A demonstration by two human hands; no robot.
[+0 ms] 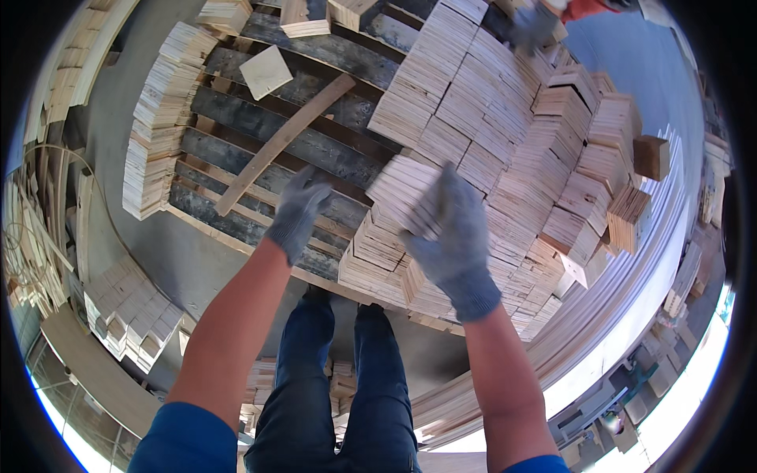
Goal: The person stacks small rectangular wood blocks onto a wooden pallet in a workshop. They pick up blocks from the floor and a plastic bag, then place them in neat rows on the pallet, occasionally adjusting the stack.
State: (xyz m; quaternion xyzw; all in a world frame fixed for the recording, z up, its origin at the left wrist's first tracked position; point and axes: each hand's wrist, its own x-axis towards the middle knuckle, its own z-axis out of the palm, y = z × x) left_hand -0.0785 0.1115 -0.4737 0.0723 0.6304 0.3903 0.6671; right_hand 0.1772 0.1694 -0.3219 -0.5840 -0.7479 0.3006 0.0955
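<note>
My left hand, in a grey glove, hovers over the near edge of a slatted wooden pallet. Its fingers are stretched a little apart, with nothing in them. In the matching glove, my right hand has its thumb and fingers around the right side of a short stack of plywood pieces. That stack is slightly blurred and lies at the near left corner of tightly packed rows of plywood pieces. A long narrow wooden strip slants across the pallet, with a loose square piece beyond it.
A row of stacked pieces lines the pallet's left side. More stacks stand on the floor at left. Long pale boards lie along the right. Another person's gloved hand, blurred, is over the far right rows.
</note>
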